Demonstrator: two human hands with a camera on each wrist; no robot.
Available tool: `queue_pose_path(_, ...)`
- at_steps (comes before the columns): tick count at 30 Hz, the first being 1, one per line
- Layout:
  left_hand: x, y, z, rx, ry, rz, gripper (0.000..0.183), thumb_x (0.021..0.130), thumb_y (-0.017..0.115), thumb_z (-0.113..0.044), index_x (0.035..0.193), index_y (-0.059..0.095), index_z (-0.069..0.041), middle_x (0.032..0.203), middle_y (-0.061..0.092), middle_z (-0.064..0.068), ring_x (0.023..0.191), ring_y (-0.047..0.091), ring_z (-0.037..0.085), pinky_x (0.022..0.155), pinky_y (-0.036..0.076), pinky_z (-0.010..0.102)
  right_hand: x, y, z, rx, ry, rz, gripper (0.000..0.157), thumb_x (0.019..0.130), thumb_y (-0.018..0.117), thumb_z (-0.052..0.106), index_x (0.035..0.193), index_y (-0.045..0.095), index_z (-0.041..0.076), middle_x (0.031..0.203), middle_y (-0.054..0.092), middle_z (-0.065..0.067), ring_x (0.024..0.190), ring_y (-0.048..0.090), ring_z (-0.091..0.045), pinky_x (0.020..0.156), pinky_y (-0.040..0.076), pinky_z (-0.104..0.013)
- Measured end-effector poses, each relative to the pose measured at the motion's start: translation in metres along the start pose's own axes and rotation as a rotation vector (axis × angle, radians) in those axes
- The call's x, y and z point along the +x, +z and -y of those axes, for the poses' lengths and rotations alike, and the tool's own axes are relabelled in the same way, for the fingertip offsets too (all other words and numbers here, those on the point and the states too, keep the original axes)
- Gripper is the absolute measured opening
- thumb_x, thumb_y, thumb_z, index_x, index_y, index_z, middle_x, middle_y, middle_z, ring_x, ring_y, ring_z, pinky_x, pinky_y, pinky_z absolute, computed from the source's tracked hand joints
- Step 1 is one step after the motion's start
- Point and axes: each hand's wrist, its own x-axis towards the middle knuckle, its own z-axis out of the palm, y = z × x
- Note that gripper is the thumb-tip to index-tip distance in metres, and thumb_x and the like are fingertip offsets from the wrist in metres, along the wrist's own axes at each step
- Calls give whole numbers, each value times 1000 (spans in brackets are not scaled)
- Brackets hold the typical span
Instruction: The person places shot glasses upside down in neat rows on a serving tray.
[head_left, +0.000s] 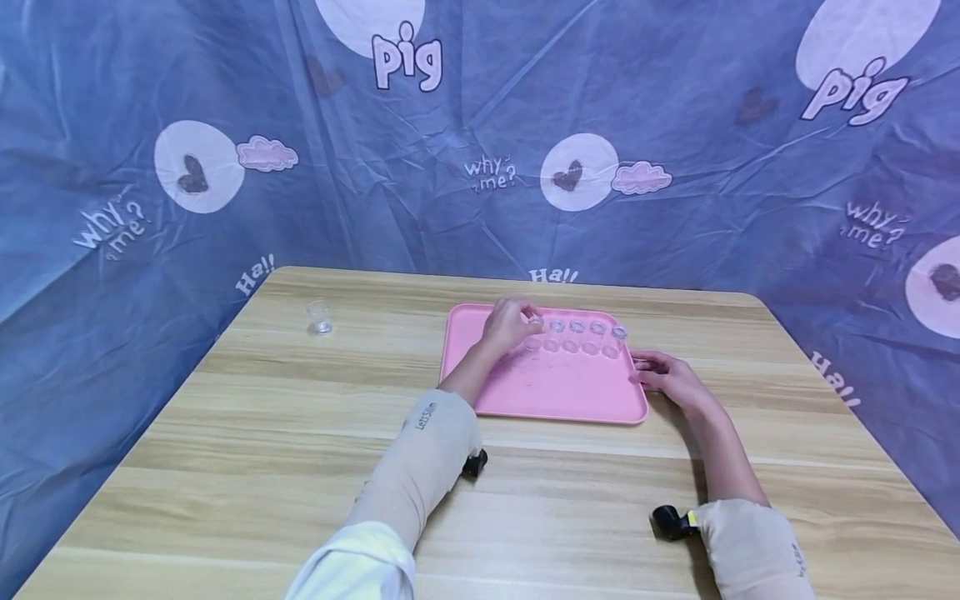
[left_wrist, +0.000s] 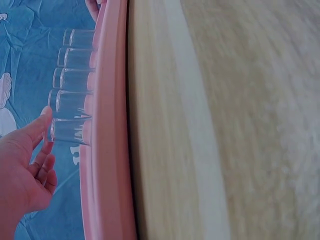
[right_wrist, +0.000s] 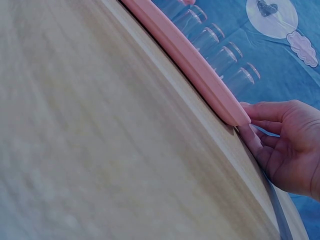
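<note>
A pink tray lies on the table, with several small clear cups lined up along its far part. My left hand reaches over the tray and pinches the leftmost clear cup near its rim, between thumb and fingers. That cup stands beside the others, its base close to the tray surface. At the tray's right side, my right hand holds the edge, with fingers on either side of the rim in the right wrist view. Whether the cups form one row or two, I cannot tell.
A lone clear cup stands on the wooden table at the far left. Behind the table hangs a blue printed cloth. Black wrist cameras sit under both forearms, close to the tabletop.
</note>
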Motion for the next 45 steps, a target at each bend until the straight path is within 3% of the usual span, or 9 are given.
queue_pose_path(12, -3, -1, 1, 2, -2, -15, 19, 77, 74, -21, 95, 70, -16, 90, 59, -5, 96, 49, 14, 77, 40, 24, -1, 4, 1, -1, -13, 8, 52, 89, 59, 6, 131, 36, -14, 99, 56, -9, 80, 56, -3, 72, 49, -20)
queue_pose_path(22, -5, -8, 5, -36, 0, -9, 31, 76, 75, -25, 104, 67, -15, 97, 60, -3, 100, 48, 14, 79, 40, 24, -2, 5, 2, -1, -2, 4, 53, 88, 59, 5, 132, 35, -14, 99, 56, -9, 80, 55, -3, 71, 49, -20)
queue_pose_path(31, -9, -45, 22, -130, 7, -95, 37, 75, 77, -22, 109, 65, -12, 102, 62, 4, 96, 51, 20, 79, 41, 30, 0, 5, 3, 11, -17, 5, 52, 88, 59, 4, 131, 36, -15, 97, 57, -6, 80, 56, -2, 72, 48, -19)
queue_pose_path(45, -32, -119, 82, -215, -80, -301, 37, 76, 76, -20, 108, 64, -5, 105, 61, 12, 87, 51, 23, 75, 41, 33, 0, 1, 1, -8, -4, -10, 52, 87, 60, 5, 131, 37, -13, 92, 56, -1, 78, 56, -2, 71, 49, -20)
